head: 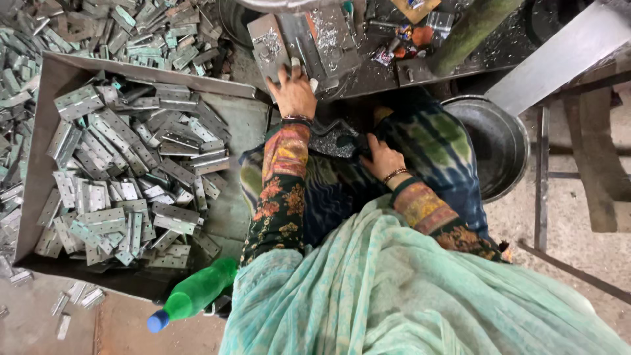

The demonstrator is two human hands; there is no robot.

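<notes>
**Hinge plates at the press bench, hands on metal and lap**

Hinges (125, 177) fill a shallow sheet-metal tray (236, 118) at left of frame: flat rectangular leaves, dull grey with a faint green cast, punched holes, knuckled edges, lying tangled at all angles. More of the same lie loose in a heap (98, 26) in the upper left, outside the tray.

Left hand (294, 92), upper centre: fingers spread and pressed flat onto a grey metal plate (269, 43) on the dark bench. It grips nothing; the palm rests on the plate, and one fingertip looks wrapped in pale tape. Curly bright swarf lies on the plate and on the block beside it.

Right hand (381, 160), centre: fingers curled downward against dark patterned cloth on the lap, touching a small grey metallic piece (335, 139); cannot tell whether it pinches it or merely rests there.

Risks, as judged: the swarf and the raw stamped edges could cut bare fingers pressing on the plate. The loose pale-green shawl (394, 289) and sleeves sit near the bench fixtures and could snag. The green plastic bottle (197, 292), lying at the tray's lower corner, could roll underfoot.

Round steel basin (493, 141) at right, smooth and dark inside.
</notes>
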